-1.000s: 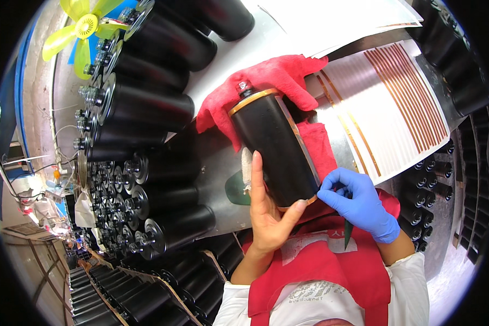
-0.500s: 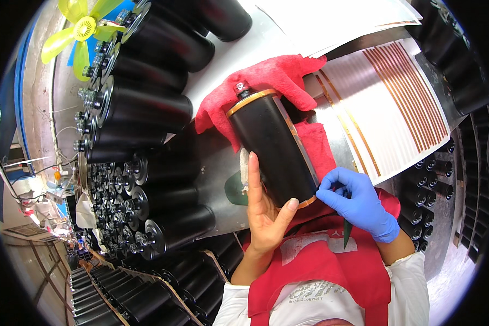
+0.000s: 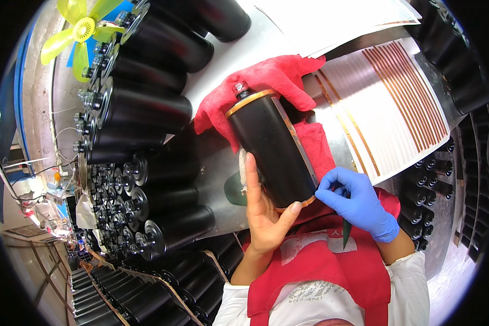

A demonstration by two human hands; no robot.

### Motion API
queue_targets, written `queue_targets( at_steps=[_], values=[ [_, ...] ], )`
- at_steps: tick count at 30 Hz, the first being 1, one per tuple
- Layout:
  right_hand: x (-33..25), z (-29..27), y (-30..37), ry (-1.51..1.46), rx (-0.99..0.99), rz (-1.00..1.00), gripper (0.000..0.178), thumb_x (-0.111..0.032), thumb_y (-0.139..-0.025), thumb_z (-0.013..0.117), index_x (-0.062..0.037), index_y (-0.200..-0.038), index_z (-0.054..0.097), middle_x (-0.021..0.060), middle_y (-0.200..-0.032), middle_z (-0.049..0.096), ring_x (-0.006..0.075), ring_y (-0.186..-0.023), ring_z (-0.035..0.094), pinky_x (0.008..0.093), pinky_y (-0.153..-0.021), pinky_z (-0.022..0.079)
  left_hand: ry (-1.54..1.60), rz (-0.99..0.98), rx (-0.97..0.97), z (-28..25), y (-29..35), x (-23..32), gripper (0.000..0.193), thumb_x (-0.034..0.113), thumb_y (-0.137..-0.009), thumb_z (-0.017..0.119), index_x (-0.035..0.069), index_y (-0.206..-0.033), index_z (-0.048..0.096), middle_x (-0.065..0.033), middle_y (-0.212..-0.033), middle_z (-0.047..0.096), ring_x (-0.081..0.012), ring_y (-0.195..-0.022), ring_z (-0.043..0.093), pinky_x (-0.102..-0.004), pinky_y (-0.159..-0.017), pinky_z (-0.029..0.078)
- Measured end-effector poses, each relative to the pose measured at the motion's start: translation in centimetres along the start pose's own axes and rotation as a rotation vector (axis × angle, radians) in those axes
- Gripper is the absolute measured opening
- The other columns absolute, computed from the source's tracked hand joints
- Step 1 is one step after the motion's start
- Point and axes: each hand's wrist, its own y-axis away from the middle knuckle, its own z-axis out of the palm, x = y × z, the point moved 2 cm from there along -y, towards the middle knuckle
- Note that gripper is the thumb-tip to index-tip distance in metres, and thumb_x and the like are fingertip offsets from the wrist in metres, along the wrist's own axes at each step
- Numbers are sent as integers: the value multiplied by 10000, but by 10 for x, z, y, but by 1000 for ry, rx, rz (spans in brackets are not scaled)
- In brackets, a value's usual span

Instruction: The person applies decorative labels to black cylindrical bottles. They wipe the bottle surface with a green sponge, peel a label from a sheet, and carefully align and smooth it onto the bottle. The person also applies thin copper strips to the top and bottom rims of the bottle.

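A black cylindrical bottle (image 3: 269,146) with a clear neck lies tilted on a red cloth (image 3: 277,73). Gold tape (image 3: 249,102) rings its neck end, and an orange-gold strip (image 3: 308,202) shows along its base. My bare left hand (image 3: 266,214) rests against the bottle's lower left side, fingers stretched out and thumb at the base edge. At the base's right edge, my blue-gloved right hand (image 3: 350,198) is closed in a pinch. A dark green pointed tool (image 3: 346,233) sticks out below that palm; whether the fingertips also hold the strip's end is hidden.
A white sheet with copper-coloured strips (image 3: 402,98) lies to the right on the metal bench (image 3: 217,185). Many black bottles (image 3: 141,103) are stacked on their sides at left, with more at right. A yellow-green fan (image 3: 83,30) stands at the upper left.
My left thumb has shifted very slightly to the right along the base edge. The bottle and my right hand are almost where they were.
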Motion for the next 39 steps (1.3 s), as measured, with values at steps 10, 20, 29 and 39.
queue_targets(
  at_steps=[10, 20, 29, 39],
  values=[
    [-6, -4, 0, 44, 2, 5, 119, -117, -840, 657, -9, -863, 613, -13, -691, 553, -5, -520, 454, 178, -471, 358, 19, 14, 12, 0, -4, 2, 979, -161, -769, 544, 132, -1486, -55, -158, -1476, 209, -272, -1265, 416, -410, -942, 480],
    [-4, -2, -1, 38, -2, -8, 119, -121, -852, 648, -10, -868, 609, -16, -689, 553, -5, -502, 457, 181, -457, 358, 185, 6, 97, -2, -3, -3, 966, -162, -764, 524, 114, -1484, -58, -140, -1509, 132, -289, -1304, 366, -439, -991, 437],
    [-2, -2, -3, 21, 2, 9, 114, -114, -850, 650, -10, -858, 603, -19, -683, 551, -5, -498, 449, 178, -451, 357, -54, 35, -26, 6, -2, 3, 974, -169, -778, 494, 145, -1475, -109, -184, -1460, 234, -301, -1239, 449, -440, -956, 476],
    [-1, -6, -6, 22, 22, 25, 113, -120, -851, 648, -14, -869, 612, -11, -685, 560, 5, -517, 464, 179, -467, 369, 113, -17, 5, -3, 0, 2, 987, -139, -755, 540, 95, -1477, -90, -164, -1499, 161, -296, -1303, 375, -423, -1031, 389]
  ],
)
